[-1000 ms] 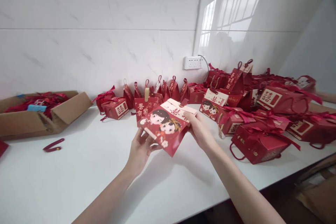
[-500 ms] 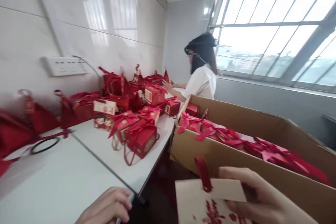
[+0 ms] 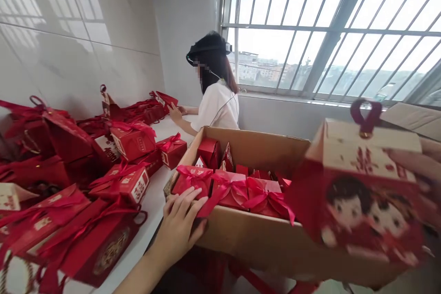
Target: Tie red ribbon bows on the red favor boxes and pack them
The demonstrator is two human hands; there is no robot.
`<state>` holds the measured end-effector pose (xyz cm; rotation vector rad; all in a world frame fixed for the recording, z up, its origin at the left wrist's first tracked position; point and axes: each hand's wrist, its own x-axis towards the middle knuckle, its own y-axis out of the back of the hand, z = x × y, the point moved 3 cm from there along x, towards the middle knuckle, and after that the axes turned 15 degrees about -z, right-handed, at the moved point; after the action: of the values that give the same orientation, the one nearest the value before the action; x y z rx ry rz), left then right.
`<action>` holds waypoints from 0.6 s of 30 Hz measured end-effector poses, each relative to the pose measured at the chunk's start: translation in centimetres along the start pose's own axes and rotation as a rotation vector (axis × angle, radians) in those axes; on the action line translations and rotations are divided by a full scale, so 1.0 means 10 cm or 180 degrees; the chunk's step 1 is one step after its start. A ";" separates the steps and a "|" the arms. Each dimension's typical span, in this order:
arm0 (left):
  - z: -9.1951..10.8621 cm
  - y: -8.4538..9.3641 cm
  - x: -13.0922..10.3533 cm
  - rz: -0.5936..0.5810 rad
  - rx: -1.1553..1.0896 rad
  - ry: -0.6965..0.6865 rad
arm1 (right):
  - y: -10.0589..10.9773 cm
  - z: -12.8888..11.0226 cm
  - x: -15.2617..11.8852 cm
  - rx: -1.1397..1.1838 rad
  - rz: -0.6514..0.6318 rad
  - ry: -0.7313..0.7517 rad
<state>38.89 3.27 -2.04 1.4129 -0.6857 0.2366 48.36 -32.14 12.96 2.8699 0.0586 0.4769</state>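
Note:
My left hand (image 3: 181, 220) lies over the near left rim of the cardboard carton (image 3: 248, 239). Its fingers hook over the edge beside a red gift box with a pink bow (image 3: 195, 179), and the thumb is on the outer side. On the right, my right hand (image 3: 420, 165), partly cut off and blurred, grips a red and cream gift box (image 3: 368, 202). That box has a ribbon loop on top and two cartoon figures on its front, and it is held up in front of the carton's right part. Several bowed red boxes (image 3: 229, 188) stand inside the carton.
Piles of red gift boxes (image 3: 134, 140) cover the white table (image 3: 155, 211) on the left. At its far end a person in a white top (image 3: 218, 105) handles a red box (image 3: 165, 98). A barred window (image 3: 292, 32) is behind the carton.
My view has swung right, toward the carton. My left hand has gone from the table's edge to the carton rim. The gift box in my right hand is raised and shows its front.

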 end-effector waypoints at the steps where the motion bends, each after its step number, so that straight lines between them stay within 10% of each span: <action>1: 0.00 -0.02 -0.01 0.0107 -0.0039 0.0023 | -0.04 -0.05 0.15 0.0199 0.0173 0.0144; 5: -0.02 -0.13 -0.06 0.0428 -0.0087 0.0242 | -0.24 -0.05 0.80 0.0588 0.0182 0.0764; 10: -0.06 -0.26 -0.07 0.0525 0.0314 -0.0037 | -0.57 0.27 1.44 -0.0573 -0.0297 0.0179; 18: -0.07 -0.25 -0.03 0.0748 0.0415 -0.0091 | -1.12 0.84 1.74 -0.2244 -0.1107 -0.0220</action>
<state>40.24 3.61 -4.27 1.4611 -0.8738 0.4532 67.49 -21.75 8.11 2.1226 0.3053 0.2559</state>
